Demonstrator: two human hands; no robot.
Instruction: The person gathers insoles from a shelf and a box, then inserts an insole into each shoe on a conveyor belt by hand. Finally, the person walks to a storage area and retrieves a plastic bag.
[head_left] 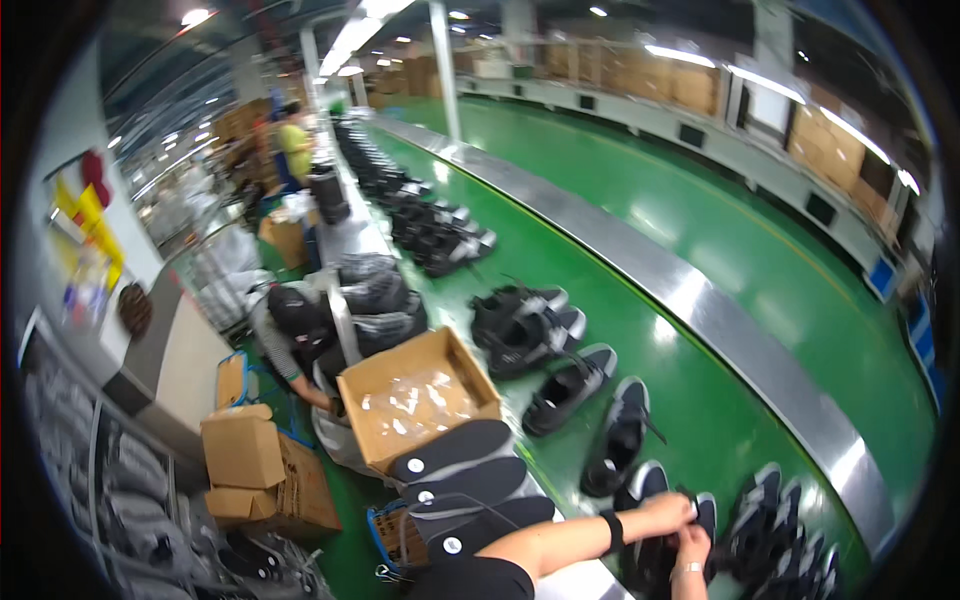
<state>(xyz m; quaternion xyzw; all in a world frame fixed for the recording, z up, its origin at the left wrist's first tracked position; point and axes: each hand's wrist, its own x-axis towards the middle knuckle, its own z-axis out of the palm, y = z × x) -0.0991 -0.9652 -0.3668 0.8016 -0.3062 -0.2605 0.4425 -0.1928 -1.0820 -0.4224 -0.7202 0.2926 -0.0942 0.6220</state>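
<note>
Both my hands meet over a black shoe (706,512) with a grey-white toe edge, at the lower right on the green belt. My left hand (668,513), with a black band at its wrist, reaches across with fingers closed at the shoe's upper. Close below it, my right hand (692,545), wearing a light wristband, has its fingers bent against the same shoe. The exact part gripped is hidden by the fingers. Beside my left hand stands another black shoe (645,480), partly covered by my forearm.
More black shoes (615,435) line the green belt (650,345), edged by a metal strip (690,290). Left of it are dark insoles (460,480) and an open carton (365,400) holding clear plastic. A person in a dark cap (295,310) bends beside the line, near another carton (240,450).
</note>
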